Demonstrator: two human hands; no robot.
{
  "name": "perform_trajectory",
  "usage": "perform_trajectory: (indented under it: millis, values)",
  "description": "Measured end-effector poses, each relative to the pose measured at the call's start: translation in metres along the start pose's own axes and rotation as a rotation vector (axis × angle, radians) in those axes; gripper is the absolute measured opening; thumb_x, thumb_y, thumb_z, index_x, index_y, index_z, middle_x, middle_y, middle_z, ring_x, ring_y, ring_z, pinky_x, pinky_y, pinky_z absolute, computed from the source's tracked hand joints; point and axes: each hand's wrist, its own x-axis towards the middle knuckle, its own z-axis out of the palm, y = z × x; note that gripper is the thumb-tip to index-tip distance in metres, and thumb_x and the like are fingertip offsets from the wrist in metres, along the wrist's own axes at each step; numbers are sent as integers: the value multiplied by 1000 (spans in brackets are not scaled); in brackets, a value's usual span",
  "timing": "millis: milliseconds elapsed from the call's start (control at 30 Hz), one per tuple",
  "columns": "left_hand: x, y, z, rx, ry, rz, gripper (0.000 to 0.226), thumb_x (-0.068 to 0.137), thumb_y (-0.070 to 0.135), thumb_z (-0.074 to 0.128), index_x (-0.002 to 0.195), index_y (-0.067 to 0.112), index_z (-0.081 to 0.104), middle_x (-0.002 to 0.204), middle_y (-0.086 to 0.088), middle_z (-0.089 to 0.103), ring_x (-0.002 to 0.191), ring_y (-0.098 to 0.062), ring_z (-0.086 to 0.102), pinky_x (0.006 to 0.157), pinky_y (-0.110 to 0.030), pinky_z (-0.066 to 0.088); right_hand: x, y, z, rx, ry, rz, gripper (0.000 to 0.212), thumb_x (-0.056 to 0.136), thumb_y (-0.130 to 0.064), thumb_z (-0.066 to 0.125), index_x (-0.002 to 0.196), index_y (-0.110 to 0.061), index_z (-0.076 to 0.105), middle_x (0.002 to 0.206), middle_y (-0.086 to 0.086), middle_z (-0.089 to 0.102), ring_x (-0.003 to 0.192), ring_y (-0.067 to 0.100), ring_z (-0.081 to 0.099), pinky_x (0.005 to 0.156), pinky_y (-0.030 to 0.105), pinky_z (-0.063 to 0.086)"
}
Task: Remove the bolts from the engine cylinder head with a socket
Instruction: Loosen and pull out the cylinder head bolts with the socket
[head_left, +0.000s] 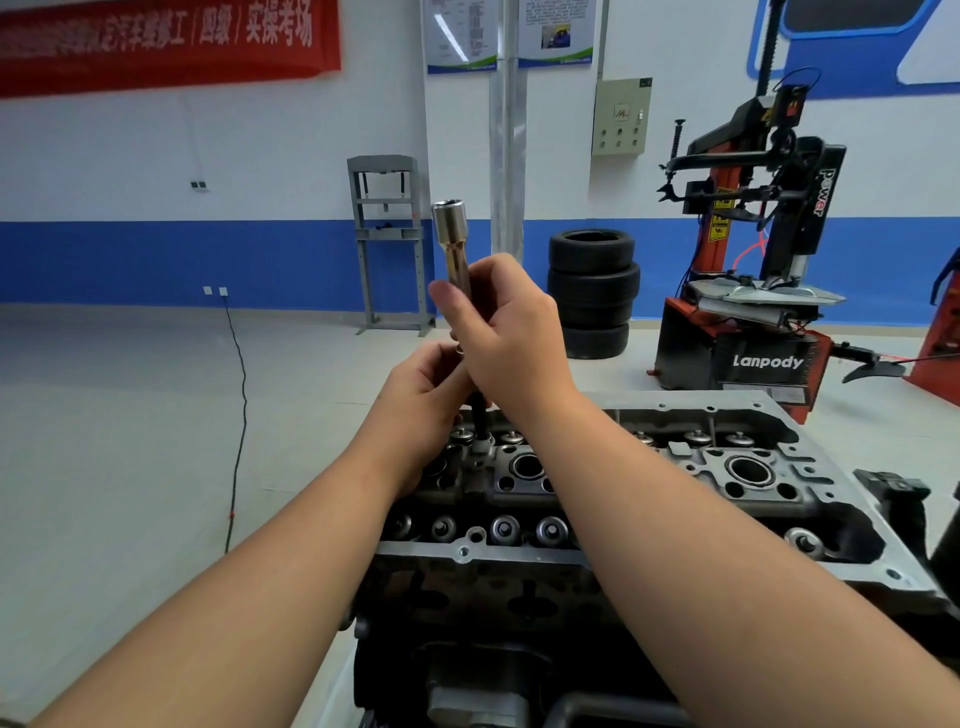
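— Both forearms are reaching over the cylinder head (649, 558), near us. What are the hands holding?

— The right hand (511, 332) is gripping the socket (451, 234) upright; the left hand (421, 400) is pinching the bolt (479, 415) below. Pulling it straight up seems best.

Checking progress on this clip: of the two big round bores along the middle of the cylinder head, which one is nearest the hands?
The left bore, just right of the left hand and below the right hand holding the socket. The other bore sits far right.
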Motion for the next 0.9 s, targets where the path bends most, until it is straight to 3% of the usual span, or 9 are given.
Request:
perform_trajectory:
  millis: [133, 233, 367, 433, 567, 633, 767, 900]
  values:
    - [-1, 1, 0, 1, -42, -37, 29, 110, 42, 47, 116, 25, 69, 99, 3, 79, 94, -11, 75, 72, -17, 55, 0, 0, 0, 38, -26, 60, 17, 103, -27, 56, 100, -13, 64, 86, 3, 71, 78, 18, 67, 76, 43, 56]
    - [-1, 1, 0, 10, -34, -12, 26, 108, 38, 54, 115, 20, 71, 100, -1, 79, 95, -15, 75, 76, -22, 56, 0, -1, 0, 27, -53, 54, 19, 104, -28, 53, 107, -13, 63, 90, -1, 71, 80, 14, 67, 77, 43, 56]
    - [0, 0, 0, -26, 22, 6, 22, 102, 33, 65, 109, 12, 69, 95, -4, 79, 88, -17, 75, 73, -21, 56, 0, -1, 0, -2, -7, 6, 20, 93, -29, 71, 100, -15, 59, 81, -13, 63, 70, 4, 61, 68, 29, 55]
    - [0, 0, 0, -5, 20, -5, 22, 103, 35, 62, 109, 15, 69, 93, -2, 79, 87, -15, 75, 71, -22, 55, 0, -1, 0, -11, 6, -5, 17, 94, -25, 70, 95, -9, 61, 77, -5, 66, 70, 9, 64, 68, 35, 54]
    - [-1, 2, 0, 8, -11, -41, 31, 111, 42, 45, 110, 25, 71, 95, 3, 79, 90, -11, 75, 70, -17, 53, 0, 0, 1, 9, -29, 40, 18, 102, -22, 56, 104, -6, 65, 85, 4, 71, 79, 20, 70, 77, 45, 56]
    - [-1, 3, 0, 10, -2, -29, 29, 109, 41, 49, 110, 22, 71, 94, 2, 79, 90, -12, 75, 72, -18, 54, 0, -1, 0, 10, -40, 32, 18, 103, -22, 55, 108, -7, 64, 87, 2, 71, 80, 18, 69, 78, 45, 56]
    - [-1, 3, 0, 1, 33, -8, 25, 102, 35, 65, 115, 14, 68, 97, -4, 78, 90, -17, 75, 80, -35, 56, 0, -3, 0, 17, -32, 18, 25, 94, -30, 70, 107, -12, 59, 88, -3, 66, 69, 19, 68, 71, 44, 58]
    - [-2, 3, 1, 7, -5, -28, 28, 106, 40, 55, 114, 17, 69, 95, 0, 78, 90, -13, 74, 80, -30, 53, -1, -2, 0, 28, 10, -1, 17, 98, -23, 65, 94, -6, 63, 78, 3, 67, 69, 23, 68, 68, 46, 55]
